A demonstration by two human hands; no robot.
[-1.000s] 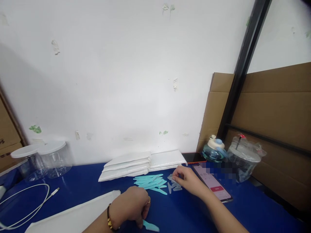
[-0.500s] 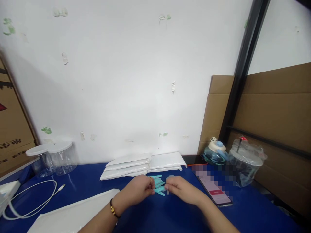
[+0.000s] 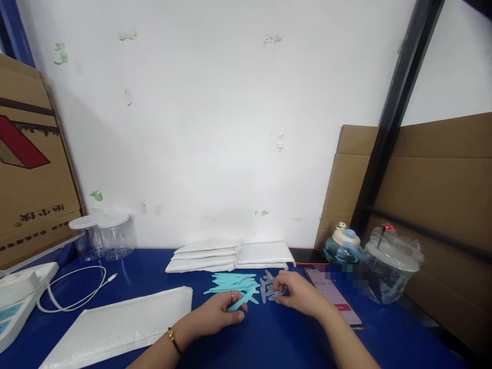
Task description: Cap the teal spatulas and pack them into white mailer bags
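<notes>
Blue tabletop [image 3: 269, 341] below, and the left hand [image 3: 218, 312] pinches a turquoise strip [image 3: 248, 295], likely light, stiff and slick, best held mid-length, while the right hand [image 3: 295, 292] curls over translucent slips [image 3: 263, 291] at its fingertips, grip hard to tell.

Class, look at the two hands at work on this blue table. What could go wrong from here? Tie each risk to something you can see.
1. The turquoise pile lies right beside the translucent pieces at the right hand, so a nudge might mix them.
2. The left hand holds one slim turquoise piece in its fingers; it could slip.
3. The phone lies close to the right forearm, so a sideways move might bump it.
</notes>
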